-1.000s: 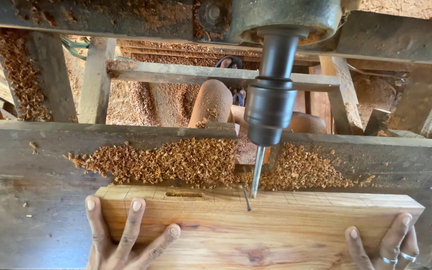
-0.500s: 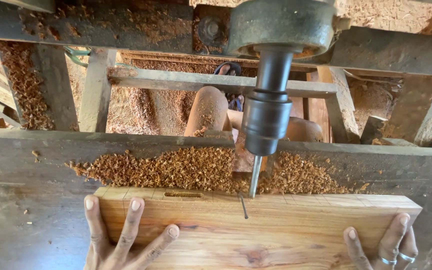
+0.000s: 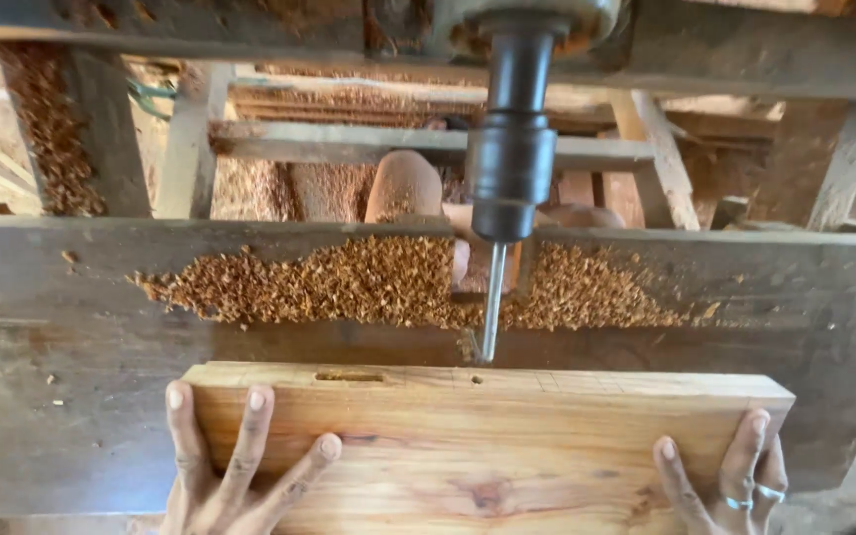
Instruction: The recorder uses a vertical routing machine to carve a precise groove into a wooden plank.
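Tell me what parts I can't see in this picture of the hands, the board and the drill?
Head view:
- Left hand: palm and wrist cut off by the bottom edge.
- Right hand: mostly cut off by the bottom edge.
- Wooden board: near end runs out of frame.
- Drill machine: top cut off by the upper edge.
- Slot: depth too small to tell.

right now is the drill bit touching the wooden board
Apart. The head view shows the drill bit ending above the wooden board, with a strip of dark bench between its tip and the small hole in the board's edge.
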